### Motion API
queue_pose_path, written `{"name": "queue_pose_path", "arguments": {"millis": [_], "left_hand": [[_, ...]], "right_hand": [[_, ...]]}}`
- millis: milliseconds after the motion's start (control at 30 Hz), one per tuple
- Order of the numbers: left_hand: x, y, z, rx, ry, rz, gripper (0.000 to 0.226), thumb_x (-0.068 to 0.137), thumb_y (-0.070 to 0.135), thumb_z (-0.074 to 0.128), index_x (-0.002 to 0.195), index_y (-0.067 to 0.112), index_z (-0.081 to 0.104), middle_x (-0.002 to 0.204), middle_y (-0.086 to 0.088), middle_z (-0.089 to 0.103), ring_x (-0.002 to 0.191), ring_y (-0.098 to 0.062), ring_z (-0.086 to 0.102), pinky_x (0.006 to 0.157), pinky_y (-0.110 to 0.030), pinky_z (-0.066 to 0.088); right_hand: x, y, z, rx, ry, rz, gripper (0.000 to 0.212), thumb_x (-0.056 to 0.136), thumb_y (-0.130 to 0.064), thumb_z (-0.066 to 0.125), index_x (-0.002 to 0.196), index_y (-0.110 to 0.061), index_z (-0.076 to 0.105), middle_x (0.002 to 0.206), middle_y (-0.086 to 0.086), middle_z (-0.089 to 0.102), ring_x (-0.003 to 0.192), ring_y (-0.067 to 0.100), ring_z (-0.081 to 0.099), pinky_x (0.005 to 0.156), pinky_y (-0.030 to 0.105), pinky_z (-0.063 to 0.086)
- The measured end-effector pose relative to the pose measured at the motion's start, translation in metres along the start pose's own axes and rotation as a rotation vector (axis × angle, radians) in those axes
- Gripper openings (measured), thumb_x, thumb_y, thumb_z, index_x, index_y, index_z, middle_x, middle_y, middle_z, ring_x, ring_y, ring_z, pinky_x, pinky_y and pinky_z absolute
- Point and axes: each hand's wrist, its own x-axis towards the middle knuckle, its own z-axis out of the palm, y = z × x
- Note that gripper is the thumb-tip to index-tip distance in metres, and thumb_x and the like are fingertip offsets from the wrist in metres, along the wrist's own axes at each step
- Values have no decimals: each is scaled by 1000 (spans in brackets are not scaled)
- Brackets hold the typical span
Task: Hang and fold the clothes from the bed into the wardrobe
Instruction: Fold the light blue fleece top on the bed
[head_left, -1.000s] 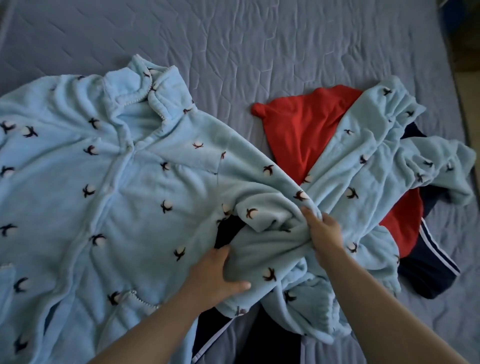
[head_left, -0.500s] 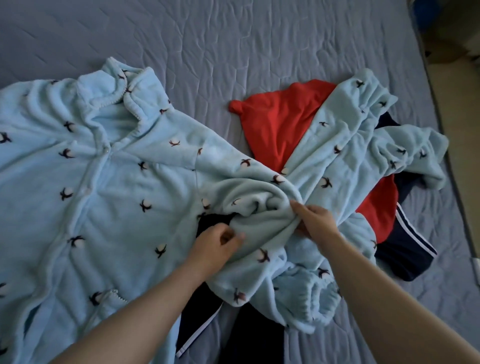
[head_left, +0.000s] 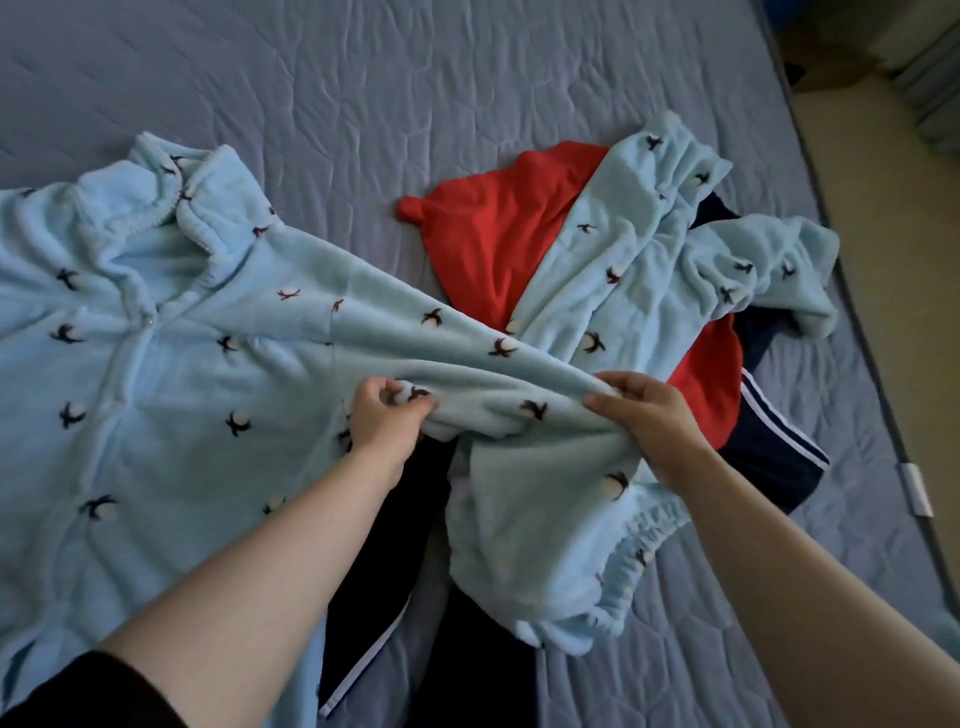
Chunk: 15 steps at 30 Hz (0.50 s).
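A light blue fleece pajama top (head_left: 156, 374) with small dark-and-white motifs lies spread over the left of the bed, collar at the far side. Its sleeve stretches right across the middle. My left hand (head_left: 387, 421) pinches the sleeve fabric near the armpit. My right hand (head_left: 649, 415) grips the same sleeve further right, pulling it taut. Matching blue fleece trousers (head_left: 649, 249) lie crumpled on the right over a red garment (head_left: 498, 234). A navy garment with white stripes (head_left: 779, 447) lies beneath them.
The grey-blue quilted bedspread (head_left: 415, 93) covers the far half of the bed. The bed's right edge (head_left: 883, 395) runs diagonally, with beige floor (head_left: 914, 218) beyond it. More navy fabric with a white stripe (head_left: 374, 613) lies between my forearms.
Both hands have moved apart along the blue sleeve, pulling the bunched fabric out straight between them. The view has shifted slightly, showing more floor at the right.
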Motion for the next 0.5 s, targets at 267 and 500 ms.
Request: {"name": "queue_pose_path", "arguments": {"millis": [267, 500], "left_hand": [[-26, -23, 5, 408, -192, 154, 21, 90, 30, 63, 100, 12, 62, 94, -5, 65, 92, -28, 64, 79, -32, 49], [-43, -7, 11, 599, -180, 503, 15, 86, 30, 66, 95, 18, 62, 80, 6, 58, 66, -5, 53, 57, -18, 39]], "right_hand": [[1, 27, -10, -243, 176, 73, 50, 79, -52, 71, 115, -20, 58, 103, -2, 61, 93, 17, 60, 68, 27, 48], [-15, 73, -33, -443, 232, 51, 32, 79, -36, 74, 68, -15, 53, 65, -2, 54, 67, 21, 53, 48, 27, 32]]}}
